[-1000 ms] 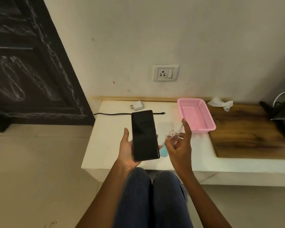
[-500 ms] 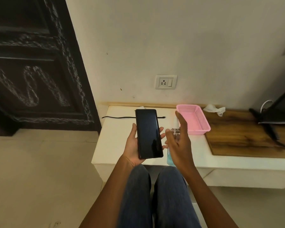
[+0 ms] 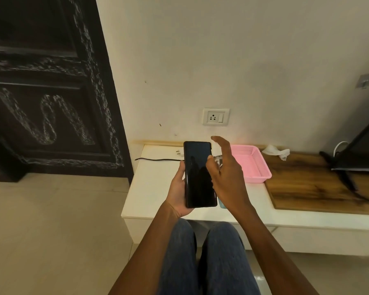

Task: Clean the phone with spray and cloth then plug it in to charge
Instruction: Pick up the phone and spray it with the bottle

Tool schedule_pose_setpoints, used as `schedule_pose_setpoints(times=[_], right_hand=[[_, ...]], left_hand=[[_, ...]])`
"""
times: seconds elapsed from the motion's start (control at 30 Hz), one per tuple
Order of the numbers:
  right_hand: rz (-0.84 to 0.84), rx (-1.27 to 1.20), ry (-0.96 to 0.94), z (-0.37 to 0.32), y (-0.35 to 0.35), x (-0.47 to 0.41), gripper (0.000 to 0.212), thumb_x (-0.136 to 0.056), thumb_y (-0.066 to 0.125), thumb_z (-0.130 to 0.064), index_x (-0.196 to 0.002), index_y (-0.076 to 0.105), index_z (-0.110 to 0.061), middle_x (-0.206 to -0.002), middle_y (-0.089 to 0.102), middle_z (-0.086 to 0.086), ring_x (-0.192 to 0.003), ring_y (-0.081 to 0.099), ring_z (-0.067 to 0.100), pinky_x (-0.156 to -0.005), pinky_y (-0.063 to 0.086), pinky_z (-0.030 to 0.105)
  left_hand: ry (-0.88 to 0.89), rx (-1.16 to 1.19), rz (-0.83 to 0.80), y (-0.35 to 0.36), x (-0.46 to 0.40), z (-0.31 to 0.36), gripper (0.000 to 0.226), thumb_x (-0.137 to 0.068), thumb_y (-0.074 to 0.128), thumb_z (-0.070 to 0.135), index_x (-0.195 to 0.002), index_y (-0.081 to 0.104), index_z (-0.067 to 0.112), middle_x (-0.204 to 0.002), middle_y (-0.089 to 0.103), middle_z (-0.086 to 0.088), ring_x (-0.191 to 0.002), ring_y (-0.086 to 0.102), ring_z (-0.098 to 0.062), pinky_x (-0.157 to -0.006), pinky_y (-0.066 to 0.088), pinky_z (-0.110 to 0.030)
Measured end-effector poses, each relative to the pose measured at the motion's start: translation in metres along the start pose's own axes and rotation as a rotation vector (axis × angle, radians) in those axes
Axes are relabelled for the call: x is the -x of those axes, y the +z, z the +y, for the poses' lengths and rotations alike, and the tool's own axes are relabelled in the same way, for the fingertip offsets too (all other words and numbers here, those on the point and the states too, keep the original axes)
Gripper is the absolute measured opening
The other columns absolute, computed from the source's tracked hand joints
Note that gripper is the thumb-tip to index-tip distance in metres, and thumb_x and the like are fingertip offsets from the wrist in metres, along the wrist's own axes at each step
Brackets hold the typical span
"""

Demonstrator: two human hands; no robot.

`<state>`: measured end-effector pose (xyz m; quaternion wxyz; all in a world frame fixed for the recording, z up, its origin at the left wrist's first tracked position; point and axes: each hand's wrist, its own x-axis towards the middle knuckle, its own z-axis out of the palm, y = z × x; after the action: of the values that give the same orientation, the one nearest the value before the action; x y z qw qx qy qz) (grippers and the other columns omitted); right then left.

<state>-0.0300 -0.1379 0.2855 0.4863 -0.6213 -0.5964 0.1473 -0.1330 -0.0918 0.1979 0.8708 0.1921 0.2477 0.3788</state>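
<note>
A black phone (image 3: 198, 173) with a dark screen is held upright in my left hand (image 3: 177, 192), which grips it from the left side and below. My right hand (image 3: 226, 177) holds a small clear spray bottle (image 3: 218, 161) just right of the phone, index finger raised over its top; the bottle's blue lower end (image 3: 222, 204) shows under the hand. A white charger plug (image 3: 179, 152) and black cable (image 3: 158, 159) lie on the white table (image 3: 149, 188) behind the phone. A white cloth (image 3: 276, 151) lies crumpled at the back. The wall socket (image 3: 215, 117) is above.
A pink mesh basket (image 3: 256, 165) sits right of my hands. A wooden board (image 3: 311, 188) covers the table's right part, with a dark screen and cables (image 3: 354, 162) at far right. A dark carved door (image 3: 47, 92) stands left. My knees are below the table edge.
Both hands have risen and come closer together, with the spray bottle now right beside the phone's screen. The camera has tilted up, showing more wall.
</note>
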Motion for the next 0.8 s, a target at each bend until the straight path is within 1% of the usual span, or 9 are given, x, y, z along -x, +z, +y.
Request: schedule_pose_setpoints(times=[0.1, 0.2, 0.27, 0.33, 0.43, 0.53, 0.63, 0.73, 0.8], right_hand=[[0.049, 0.039, -0.004, 0.004, 0.001, 0.008, 0.041, -0.093, 0.054, -0.022, -0.131, 0.040, -0.030, -0.090, 0.049, -0.020, -0.071, 0.055, 0.006, -0.077, 0.053, 0.029], [0.055, 0.036, 0.016, 0.008, 0.001, 0.021, 0.042, -0.092, 0.055, -0.021, -0.132, 0.042, -0.025, -0.107, 0.051, -0.020, -0.075, 0.053, -0.004, -0.083, 0.046, 0.022], [0.029, 0.026, 0.008, 0.012, 0.000, 0.035, 0.044, -0.092, 0.055, -0.021, -0.133, 0.041, -0.030, -0.102, 0.046, -0.033, -0.082, 0.056, -0.008, -0.077, 0.041, 0.006], [-0.037, 0.025, 0.034, 0.016, 0.001, 0.050, 0.046, -0.092, 0.054, -0.024, -0.133, 0.037, -0.036, -0.101, 0.052, -0.027, -0.080, 0.059, -0.002, -0.070, 0.041, 0.000], [-0.048, 0.072, 0.077, 0.025, -0.002, 0.068, 0.045, -0.091, 0.054, -0.025, -0.133, 0.037, -0.032, -0.117, 0.060, -0.002, -0.082, 0.062, 0.010, -0.079, 0.049, 0.013], [0.020, 0.101, 0.098, 0.031, -0.010, 0.069, 0.043, -0.091, 0.055, -0.027, -0.130, 0.037, -0.031, -0.123, 0.059, 0.001, -0.085, 0.063, 0.012, -0.081, 0.050, 0.017], [0.087, 0.085, 0.086, 0.030, -0.019, 0.056, 0.048, -0.091, 0.056, -0.026, -0.134, 0.036, -0.033, -0.132, 0.053, 0.000, -0.095, 0.063, 0.022, -0.086, 0.055, 0.040], [0.130, 0.111, 0.025, 0.026, -0.023, 0.034, 0.046, -0.091, 0.054, -0.027, -0.133, 0.036, -0.034, -0.131, 0.054, 0.004, -0.091, 0.063, 0.024, -0.080, 0.057, 0.041], [0.160, 0.114, -0.007, 0.024, -0.022, 0.017, 0.044, -0.091, 0.054, -0.026, -0.132, 0.039, -0.029, -0.124, 0.057, 0.007, -0.086, 0.063, 0.022, -0.076, 0.058, 0.036]], left_hand=[[0.004, 0.005, -0.031, 0.000, 0.001, 0.003, 0.072, -0.084, 0.042, 0.072, -0.130, 0.059, 0.020, -0.120, 0.064, -0.013, -0.112, 0.061, -0.034, -0.100, 0.046, -0.050], [0.007, 0.002, -0.068, -0.002, 0.001, 0.007, 0.072, -0.083, 0.042, 0.072, -0.127, 0.061, 0.018, -0.115, 0.068, -0.013, -0.105, 0.066, -0.031, -0.088, 0.054, -0.045], [0.008, 0.010, -0.091, -0.003, 0.001, 0.008, 0.073, -0.081, 0.045, 0.072, -0.125, 0.063, 0.016, -0.112, 0.069, -0.013, -0.101, 0.067, -0.031, -0.084, 0.055, -0.044], [0.013, 0.004, -0.102, -0.004, 0.000, 0.010, 0.074, -0.077, 0.049, 0.072, -0.125, 0.063, 0.017, -0.115, 0.068, -0.012, -0.103, 0.066, -0.030, -0.091, 0.053, -0.046], [0.014, 0.013, -0.136, -0.006, -0.002, 0.010, 0.077, -0.076, 0.050, 0.070, -0.131, 0.058, 0.017, -0.139, 0.054, -0.011, -0.124, 0.053, -0.031, -0.109, 0.037, -0.050], [-0.001, 0.070, -0.159, -0.010, -0.003, 0.007, 0.075, -0.080, 0.048, 0.069, -0.131, 0.057, 0.015, -0.144, 0.049, -0.012, -0.132, 0.045, -0.033, -0.111, 0.032, -0.052], [-0.009, 0.095, -0.177, -0.015, -0.004, 0.004, 0.073, -0.082, 0.047, 0.069, -0.132, 0.056, 0.015, -0.144, 0.049, -0.012, -0.132, 0.045, -0.034, -0.111, 0.033, -0.053], [-0.018, 0.106, -0.185, -0.014, -0.003, 0.002, 0.072, -0.079, 0.052, 0.067, -0.129, 0.059, 0.015, -0.142, 0.050, -0.013, -0.132, 0.046, -0.035, -0.112, 0.030, -0.054], [-0.023, 0.100, -0.189, -0.014, -0.003, 0.001, 0.072, -0.078, 0.054, 0.066, -0.128, 0.060, 0.015, -0.142, 0.051, -0.013, -0.131, 0.046, -0.035, -0.113, 0.028, -0.054]])
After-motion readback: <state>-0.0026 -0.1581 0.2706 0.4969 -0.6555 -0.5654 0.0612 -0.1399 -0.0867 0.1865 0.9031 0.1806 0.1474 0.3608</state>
